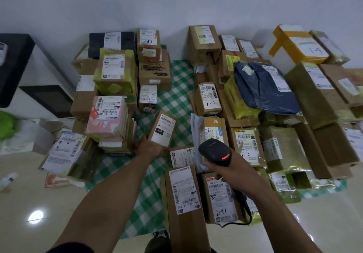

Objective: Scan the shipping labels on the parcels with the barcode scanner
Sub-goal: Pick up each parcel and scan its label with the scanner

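Many labelled parcels lie on a green checked cloth (pixel 176 80) on the floor. My left hand (pixel 151 145) grips the near end of a small cardboard box (pixel 162 128), tilted up with its white shipping label facing me. My right hand (pixel 228 163) holds a black barcode scanner (pixel 215 151) by its handle, its red light lit, its head pointing forward over the parcels right of the box. The scanner's cable (pixel 246 211) trails down across a box marked "241" (pixel 221 197). A long cardboard box (pixel 184 199) lies just below my hands.
Stacks of boxes stand on the left, topped by a pink parcel (pixel 108 117) and a yellow-taped one (pixel 115 72). A dark blue bag (pixel 265 88) and a white foam box with orange tape (pixel 290 44) lie at the right. A black-and-white cabinet (pixel 29 72) stands at far left.
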A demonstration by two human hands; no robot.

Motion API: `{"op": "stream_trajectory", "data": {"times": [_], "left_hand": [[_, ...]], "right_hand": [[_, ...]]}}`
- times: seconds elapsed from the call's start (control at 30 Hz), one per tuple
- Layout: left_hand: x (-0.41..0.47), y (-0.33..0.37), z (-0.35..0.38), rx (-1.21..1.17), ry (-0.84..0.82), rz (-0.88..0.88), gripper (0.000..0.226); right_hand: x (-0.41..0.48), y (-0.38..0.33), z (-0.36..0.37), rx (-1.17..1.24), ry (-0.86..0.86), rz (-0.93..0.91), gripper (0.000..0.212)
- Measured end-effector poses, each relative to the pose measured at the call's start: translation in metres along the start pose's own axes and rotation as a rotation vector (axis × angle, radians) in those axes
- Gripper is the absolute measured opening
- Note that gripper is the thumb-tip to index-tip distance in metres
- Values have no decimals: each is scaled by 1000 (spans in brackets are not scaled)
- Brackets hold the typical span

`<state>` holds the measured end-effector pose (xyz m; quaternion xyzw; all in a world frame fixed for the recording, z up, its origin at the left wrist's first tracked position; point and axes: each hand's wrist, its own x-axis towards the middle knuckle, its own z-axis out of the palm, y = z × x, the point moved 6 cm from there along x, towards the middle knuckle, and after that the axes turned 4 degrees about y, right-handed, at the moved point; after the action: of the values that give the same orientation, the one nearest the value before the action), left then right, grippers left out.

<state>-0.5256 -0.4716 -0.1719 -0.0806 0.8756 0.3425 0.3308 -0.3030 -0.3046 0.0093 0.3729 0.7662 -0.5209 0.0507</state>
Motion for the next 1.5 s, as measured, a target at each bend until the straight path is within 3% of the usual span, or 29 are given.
{"op": "stream_trajectory", "data": {"times": [0.17, 0.27, 0.33, 0.43, 0.53, 0.6, 0.73, 0.87, 1.07, 1.27, 1.5], "left_hand": [[-25, 6, -20, -15, 146, 60, 87], [-42, 17, -24, -166, 188, 205, 97], [-64, 31, -28, -355, 159, 259, 93], [-100, 49, -24, -560, 7, 282, 69], [-137, 59, -17, -686, -115, 317, 78], [-155, 64, -10, -704, -183, 345, 86], [-175, 76, -6, -688, -253, 426, 71], [-177, 83, -6, -737, -322, 358, 60], [-172, 98, -12, -636, -186, 439, 70], [-161, 106, -13, -605, -128, 438, 76], [-154, 101, -13, -598, -79, 444, 85]], "right_hand": [[0, -3, -3, 42, 9, -10, 26], [0, -9, -6, 58, -3, -22, 20], [-1, -14, -10, 70, 16, -42, 15], [-2, -26, -19, 102, 80, -94, 14], [-6, -35, -27, 188, 160, -143, 19], [-10, -37, -31, 244, 201, -165, 29], [-23, -44, -39, 332, 231, -228, 35], [-33, -41, -49, 297, 214, -221, 32], [-41, -47, -62, 279, 228, -242, 38], [-49, -69, -62, 348, 69, -208, 20], [-48, -70, -58, 320, 26, -164, 13]]}}
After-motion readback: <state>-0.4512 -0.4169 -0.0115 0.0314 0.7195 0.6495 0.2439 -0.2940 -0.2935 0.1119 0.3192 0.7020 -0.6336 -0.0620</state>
